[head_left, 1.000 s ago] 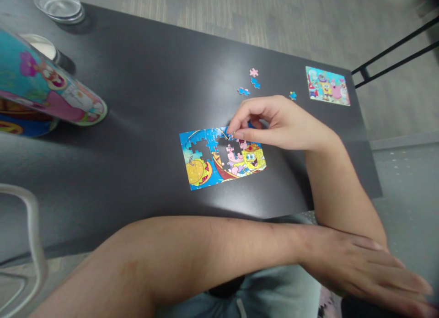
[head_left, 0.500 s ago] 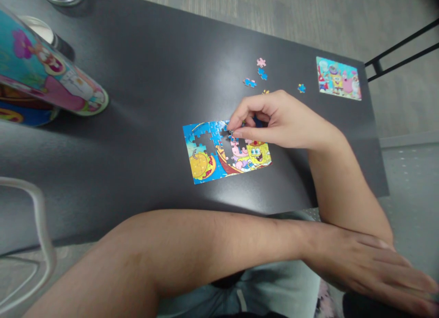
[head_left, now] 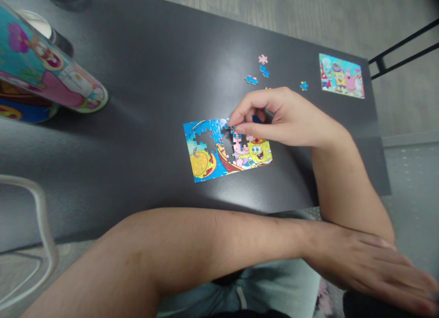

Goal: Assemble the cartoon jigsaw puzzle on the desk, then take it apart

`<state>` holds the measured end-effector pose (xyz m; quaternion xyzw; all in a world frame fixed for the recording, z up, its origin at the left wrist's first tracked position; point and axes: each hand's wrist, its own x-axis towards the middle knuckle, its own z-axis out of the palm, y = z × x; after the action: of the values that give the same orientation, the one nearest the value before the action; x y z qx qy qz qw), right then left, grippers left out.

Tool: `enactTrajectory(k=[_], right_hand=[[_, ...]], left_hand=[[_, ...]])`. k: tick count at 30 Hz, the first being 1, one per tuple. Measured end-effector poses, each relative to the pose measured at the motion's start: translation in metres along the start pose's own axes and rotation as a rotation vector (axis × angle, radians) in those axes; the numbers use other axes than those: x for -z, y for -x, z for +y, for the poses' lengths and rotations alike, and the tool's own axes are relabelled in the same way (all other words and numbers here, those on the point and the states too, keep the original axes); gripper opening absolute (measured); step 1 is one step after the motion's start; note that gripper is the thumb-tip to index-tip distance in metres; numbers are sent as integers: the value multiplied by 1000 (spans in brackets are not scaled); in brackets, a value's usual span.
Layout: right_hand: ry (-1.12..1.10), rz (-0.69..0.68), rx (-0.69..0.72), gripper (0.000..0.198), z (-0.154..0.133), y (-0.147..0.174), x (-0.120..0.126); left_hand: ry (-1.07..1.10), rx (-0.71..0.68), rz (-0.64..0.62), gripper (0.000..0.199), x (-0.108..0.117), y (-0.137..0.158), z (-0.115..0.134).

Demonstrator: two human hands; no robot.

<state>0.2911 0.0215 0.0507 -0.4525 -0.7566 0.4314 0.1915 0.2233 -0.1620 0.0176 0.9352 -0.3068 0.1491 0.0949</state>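
A partly filled cartoon jigsaw puzzle point(head_left: 202, 164) lies on the dark table, with gaps in its left part and middle. Above its upper middle edge hovers my right hand point(head_left: 274, 114), thumb and forefinger pinched on a small puzzle piece point(head_left: 232, 130). Most of that piece is hidden by the fingertips, and part of the puzzle's upper right is covered by the hand. My left forearm crosses in front of my body. At lower right, by the right elbow, my left hand point(head_left: 373, 263) lies flat with its fingers stretched out, holding nothing.
Loose pieces lie beyond the right hand: a pink piece point(head_left: 263, 59), blue pieces point(head_left: 264, 71) and another blue piece point(head_left: 303, 85). A picture card point(head_left: 342, 76) sits near the right table edge. Cartoon-printed tins point(head_left: 65, 80) stand at left, near a white curved tube point(head_left: 43, 212).
The view has shifted slightly. My right fingertips have moved a little up and right over the puzzle, still pinching the piece. My left hand stays where it was.
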Motion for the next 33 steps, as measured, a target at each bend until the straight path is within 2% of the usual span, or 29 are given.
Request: enactTrajectory(k=[3,8,14,19,23,26,29,33], right_hand=[[-19,0,64,20,7,1,0],[-21,-43,50,14,1,0,0],[-28,-102,-70,20,-10,0,0],[-4,-103,60,18,-5,1,2],[31,-149,80,12,-5,1,3],[20,-68,43,11,-8,3,3],[-41,54,0,20,-10,6,2],[-71,77,-39,22,-7,7,0]], left_hand=[[1,-20,34,117,-8,-3,0],[12,-6,66,116,-11,-4,0],[36,-4,0,115,-3,-1,1],[1,-5,-48,126,14,11,-1],[9,-5,-8,121,9,9,-1],[9,-26,6,117,-2,1,1],[-13,-13,16,117,-10,-6,3],[13,-6,-3,112,-12,-9,6]])
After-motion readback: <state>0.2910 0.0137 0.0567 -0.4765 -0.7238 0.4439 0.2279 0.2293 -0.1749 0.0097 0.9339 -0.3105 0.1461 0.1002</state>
